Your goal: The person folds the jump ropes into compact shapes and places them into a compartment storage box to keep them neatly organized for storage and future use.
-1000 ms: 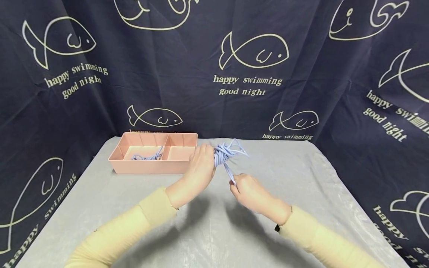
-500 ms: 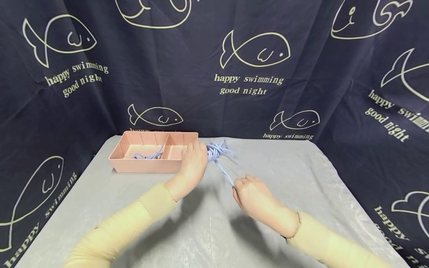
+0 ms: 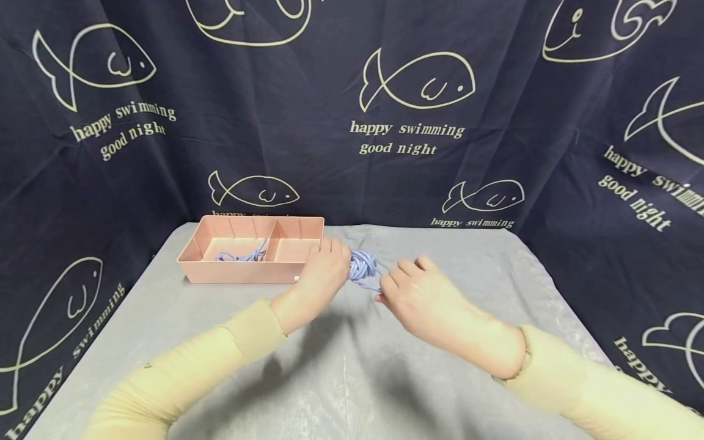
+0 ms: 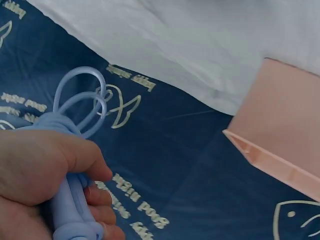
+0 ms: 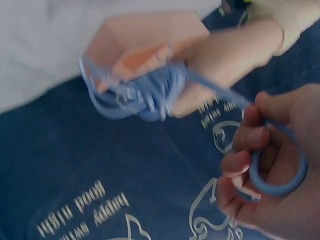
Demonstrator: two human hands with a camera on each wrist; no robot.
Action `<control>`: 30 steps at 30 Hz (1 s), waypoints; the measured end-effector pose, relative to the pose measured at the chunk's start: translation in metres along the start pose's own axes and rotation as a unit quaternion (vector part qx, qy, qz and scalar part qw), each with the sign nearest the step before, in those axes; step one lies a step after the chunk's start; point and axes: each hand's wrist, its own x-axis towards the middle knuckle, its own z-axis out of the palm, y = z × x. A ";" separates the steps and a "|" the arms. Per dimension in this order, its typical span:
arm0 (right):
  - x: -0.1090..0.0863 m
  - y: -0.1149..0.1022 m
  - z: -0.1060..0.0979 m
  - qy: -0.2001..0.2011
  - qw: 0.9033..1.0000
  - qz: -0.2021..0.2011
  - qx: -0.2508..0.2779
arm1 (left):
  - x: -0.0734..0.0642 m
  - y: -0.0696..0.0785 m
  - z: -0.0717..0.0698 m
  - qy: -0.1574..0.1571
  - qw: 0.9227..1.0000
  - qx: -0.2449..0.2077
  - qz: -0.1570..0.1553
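A wound bundle of light-blue cord (image 3: 363, 266) hangs over the grey-covered table, to the right of the pink box. My left hand (image 3: 326, 269) grips the bundle around its middle. Thin loops (image 4: 82, 72) of it stick out past my thumb in the left wrist view. On the right, my right hand (image 3: 418, 296) pinches a length of the same cord between thumb and index finger. That length (image 5: 215, 89) runs taut from the bundle in the right wrist view. A small cord loop (image 5: 275, 189) curls within my right palm.
The pink box (image 3: 236, 274), split into two compartments, stands at the back left, just behind my left hand. Another blue cord (image 3: 244, 256) lies in its left compartment. A dark fish-print curtain (image 3: 412, 183) encloses the table (image 3: 352, 391) behind and at both sides.
My right hand first drew the cord out toward the lower right, then rose closer to the bundle. My left hand shifted left with the bundle, then slightly back right as it tilted.
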 end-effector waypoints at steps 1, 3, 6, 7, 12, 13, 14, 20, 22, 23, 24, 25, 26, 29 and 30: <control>0.003 0.004 -0.005 -0.002 1.000 -0.010 0.001 | 0.000 0.001 -0.003 -0.001 1.000 0.004 0.015; 0.010 0.013 -0.013 -0.012 1.000 -0.025 0.010 | 0.001 0.003 -0.010 -0.005 0.999 0.006 0.045; 0.018 0.028 -0.022 -0.027 0.998 -0.046 0.035 | 0.001 0.008 -0.019 -0.003 0.996 0.001 0.086; 0.020 0.033 -0.025 -0.032 0.997 -0.054 0.045 | 0.001 0.010 -0.022 0.002 0.995 -0.003 0.098; 0.028 0.058 -0.029 -0.058 0.989 -0.091 0.100 | 0.002 0.016 -0.032 0.033 0.987 -0.028 0.152; 0.028 0.064 -0.027 -0.063 0.987 -0.097 0.114 | 0.002 0.017 -0.033 0.037 0.985 -0.033 0.162; 0.027 0.069 -0.025 -0.066 0.985 -0.101 0.126 | 0.003 0.017 -0.034 0.040 0.983 -0.038 0.173; 0.015 0.093 0.008 -0.058 0.981 -0.120 0.144 | 0.007 0.014 -0.038 0.058 0.972 -0.053 0.221; 0.009 0.096 0.021 -0.049 0.981 -0.128 0.135 | 0.009 0.012 -0.038 0.063 0.969 -0.055 0.234; 0.006 0.097 0.027 -0.044 0.981 -0.131 0.132 | 0.009 0.010 -0.038 0.063 0.967 -0.055 0.239; 0.003 0.097 0.033 -0.041 0.981 -0.134 0.132 | 0.009 0.010 -0.038 0.063 0.966 -0.056 0.244; -0.001 0.098 0.039 -0.037 0.980 -0.137 0.136 | 0.009 0.009 -0.038 0.062 0.965 -0.059 0.247; -0.003 0.097 0.044 -0.034 0.979 -0.139 0.143 | 0.008 0.008 -0.037 0.064 0.964 -0.062 0.250; -0.009 0.096 0.055 -0.027 0.976 -0.139 0.166 | 0.006 0.005 -0.037 0.068 0.962 -0.076 0.252; -0.011 0.095 0.058 -0.026 0.975 -0.137 0.176 | 0.005 0.004 -0.037 0.070 0.962 -0.080 0.252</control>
